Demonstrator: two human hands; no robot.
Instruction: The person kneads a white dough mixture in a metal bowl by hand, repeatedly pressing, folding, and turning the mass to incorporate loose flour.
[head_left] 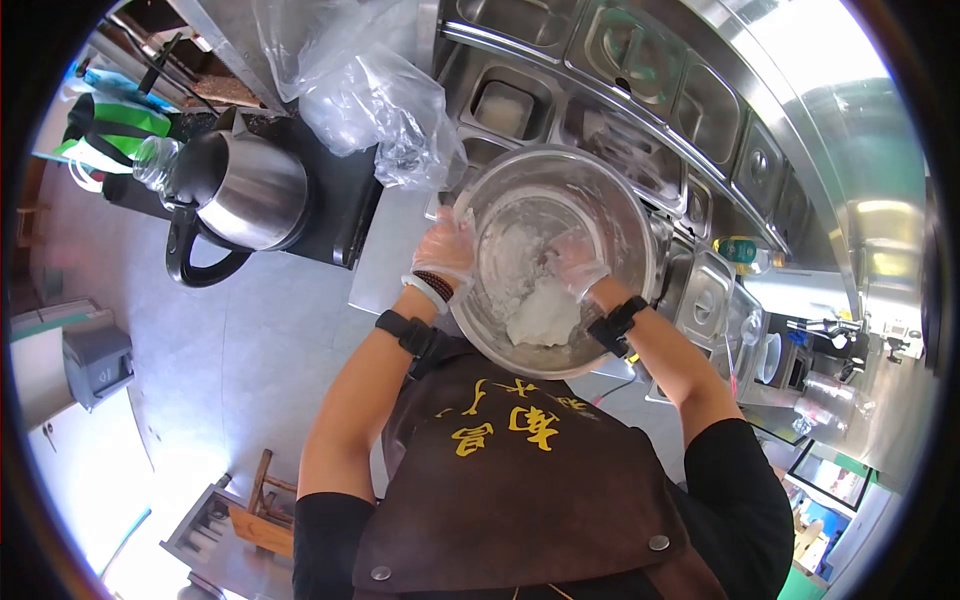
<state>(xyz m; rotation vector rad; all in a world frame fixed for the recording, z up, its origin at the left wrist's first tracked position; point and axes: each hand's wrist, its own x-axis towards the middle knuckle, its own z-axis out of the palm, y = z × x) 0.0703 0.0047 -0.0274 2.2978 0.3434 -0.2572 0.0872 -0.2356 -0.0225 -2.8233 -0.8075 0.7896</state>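
Observation:
A large steel mixing bowl (pixel 640 215) sits in front of my apron, its inner wall smeared with white. In its lower part lies a smooth lump of white dough (pixel 543 312), with crumbly, floury bits (pixel 508 262) beside it. My left hand (pixel 447 247), in a clear plastic glove, is closed on the bowl's left rim. Inside the bowl, my right hand (pixel 578 262), also gloved, has its fingers curled down into the white dough above the smooth lump. Its fingertips are blurred and partly hidden by the mixture.
Left of the bowl, a steel kettle (pixel 255 190) stands on a black surface. A clear plastic bag (pixel 375 110) hangs close to the bowl's upper left. Steel food pans (pixel 505 105) line the counter behind and right. A green-labelled bottle (pixel 740 250) lies farther right.

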